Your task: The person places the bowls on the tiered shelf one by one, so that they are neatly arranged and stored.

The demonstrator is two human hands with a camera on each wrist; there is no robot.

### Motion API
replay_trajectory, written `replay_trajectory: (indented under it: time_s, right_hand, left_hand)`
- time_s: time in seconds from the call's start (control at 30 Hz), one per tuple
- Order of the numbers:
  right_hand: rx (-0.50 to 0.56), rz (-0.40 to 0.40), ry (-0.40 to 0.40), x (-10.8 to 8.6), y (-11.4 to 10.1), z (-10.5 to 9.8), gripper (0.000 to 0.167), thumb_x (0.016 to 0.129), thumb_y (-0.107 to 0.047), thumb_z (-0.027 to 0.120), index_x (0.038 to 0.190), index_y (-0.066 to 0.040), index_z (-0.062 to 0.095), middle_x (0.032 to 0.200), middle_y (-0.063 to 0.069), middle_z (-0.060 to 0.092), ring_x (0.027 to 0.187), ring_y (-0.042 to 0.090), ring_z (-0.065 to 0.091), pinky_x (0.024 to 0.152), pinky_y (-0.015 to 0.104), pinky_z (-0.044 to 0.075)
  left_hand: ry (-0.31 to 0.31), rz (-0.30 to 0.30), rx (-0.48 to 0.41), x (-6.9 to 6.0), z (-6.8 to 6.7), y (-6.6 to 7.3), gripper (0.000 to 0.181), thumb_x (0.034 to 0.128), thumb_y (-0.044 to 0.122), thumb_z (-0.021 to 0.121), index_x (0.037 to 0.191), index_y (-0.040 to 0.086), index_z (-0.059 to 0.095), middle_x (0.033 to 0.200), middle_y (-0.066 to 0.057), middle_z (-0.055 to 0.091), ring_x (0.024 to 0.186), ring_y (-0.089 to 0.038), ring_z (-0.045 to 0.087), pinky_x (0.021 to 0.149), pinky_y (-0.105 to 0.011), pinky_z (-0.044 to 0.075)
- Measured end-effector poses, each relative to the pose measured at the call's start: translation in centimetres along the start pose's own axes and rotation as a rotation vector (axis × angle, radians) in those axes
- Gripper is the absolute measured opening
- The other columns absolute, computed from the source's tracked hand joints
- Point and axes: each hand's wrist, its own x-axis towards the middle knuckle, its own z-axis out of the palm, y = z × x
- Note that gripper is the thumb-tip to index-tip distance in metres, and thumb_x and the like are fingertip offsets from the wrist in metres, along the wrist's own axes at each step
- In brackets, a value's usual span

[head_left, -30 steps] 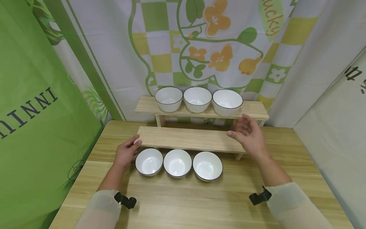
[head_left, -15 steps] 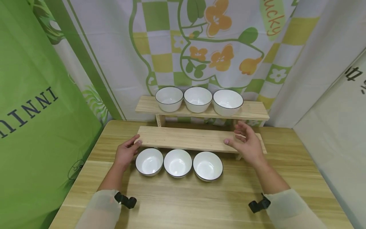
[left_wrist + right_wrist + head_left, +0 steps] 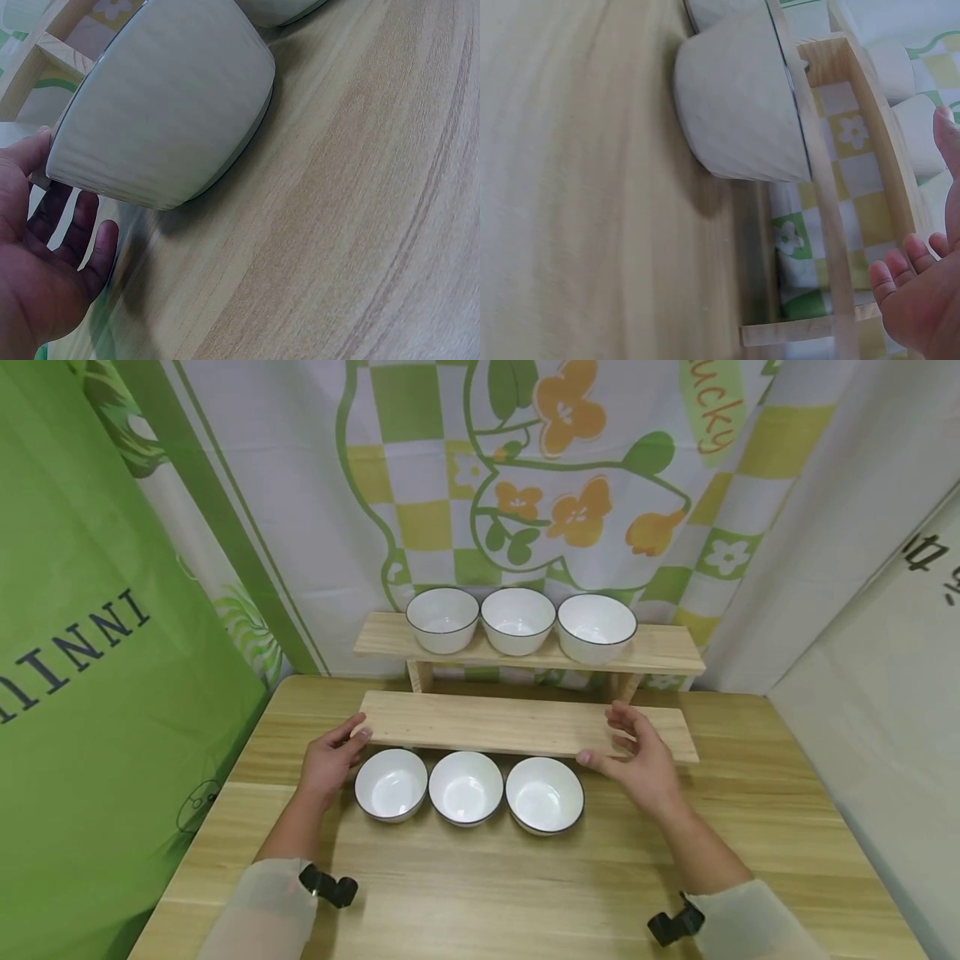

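In the head view my left hand pinches the left end of the lower wooden shelf board. The left wrist view has its thumb and fingers at the board's end, close by a white bowl. My right hand hovers over the board's right part, fingers loosely bent and holding nothing. Three white dark-rimmed bowls stand on the table before the board: left bowl, middle bowl, right bowl. My right thumb is near the right one.
Behind, a higher wooden shelf bears three like bowls: left, middle and right. A patterned curtain hangs right behind it. The wooden table runs toward me.
My right hand has moved down and slightly left, from beside the upper shelf's edge to over the lower board. My left hand and all the bowls have stayed put.
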Motion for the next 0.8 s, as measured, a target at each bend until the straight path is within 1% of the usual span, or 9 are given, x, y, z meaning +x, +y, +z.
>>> replay_trajectory:
  time_s: [0.17, 0.27, 0.43, 0.53, 0.7, 0.8]
  right_hand:
    - [-0.013, -0.016, 0.001, -0.8, 0.8, 0.7, 0.101, 0.080, -0.031, 0.093, 0.158, -0.003, 0.036, 0.152, 0.016, 0.049, 0.137, 0.034, 0.048, 0.113, 0.048, 0.042]
    - [-0.008, -0.023, 0.008, -1.2, 1.1, 1.1, 0.101, 0.078, -0.028, 0.094, 0.157, -0.002, 0.037, 0.151, 0.017, 0.051, 0.135, 0.034, 0.050, 0.112, 0.048, 0.042]
    - [-0.010, -0.021, 0.011, -1.9, 1.2, 1.5, 0.102, 0.076, -0.028, 0.096, 0.156, -0.003, 0.038, 0.150, 0.017, 0.051, 0.134, 0.035, 0.051, 0.115, 0.048, 0.039]
    - [-0.023, -0.027, 0.003, -2.4, 1.3, 1.8, 0.102, 0.076, -0.029, 0.096, 0.156, -0.004, 0.039, 0.149, 0.016, 0.052, 0.132, 0.035, 0.052, 0.115, 0.050, 0.039]
    - [-0.044, -0.032, -0.017, -3.6, 1.3, 2.6, 0.100, 0.073, -0.031, 0.098, 0.153, -0.006, 0.044, 0.145, 0.014, 0.055, 0.127, 0.037, 0.055, 0.110, 0.051, 0.043]
    - [-0.044, -0.033, -0.027, -4.1, 1.5, 3.1, 0.100, 0.070, -0.031, 0.099, 0.151, -0.006, 0.046, 0.144, 0.012, 0.056, 0.127, 0.035, 0.055, 0.109, 0.048, 0.044]
  left_hand:
    - [0.003, -0.012, -0.012, 0.0, 0.0, 0.0, 0.051, 0.0938, 0.034, 0.080, 0.142, 0.022, 0.066, 0.114, 0.008, 0.069, 0.094, 0.001, 0.064, 0.085, -0.023, 0.058]
    - [0.004, -0.006, -0.014, 0.1, 0.0, -0.1, 0.052, 0.0928, 0.035, 0.081, 0.141, 0.021, 0.066, 0.109, 0.012, 0.070, 0.093, 0.001, 0.065, 0.083, -0.022, 0.058]
    - [0.002, 0.007, -0.012, -0.1, 0.0, 0.0, 0.055, 0.0912, 0.038, 0.082, 0.141, 0.021, 0.067, 0.111, 0.010, 0.071, 0.094, 0.001, 0.065, 0.081, -0.020, 0.057]
    - [0.001, 0.003, -0.016, -0.2, 0.0, 0.1, 0.054, 0.0916, 0.038, 0.082, 0.141, 0.022, 0.066, 0.113, 0.009, 0.070, 0.095, 0.001, 0.065, 0.081, -0.020, 0.057]
    - [-0.003, -0.012, -0.020, 0.0, 0.0, 0.1, 0.052, 0.0931, 0.034, 0.080, 0.142, 0.021, 0.066, 0.107, 0.013, 0.070, 0.093, 0.001, 0.065, 0.082, -0.020, 0.057]
    - [-0.012, -0.032, -0.028, -0.3, 0.0, 0.7, 0.052, 0.0947, 0.030, 0.079, 0.143, 0.020, 0.065, 0.101, 0.015, 0.070, 0.091, 0.001, 0.064, 0.083, -0.022, 0.057]
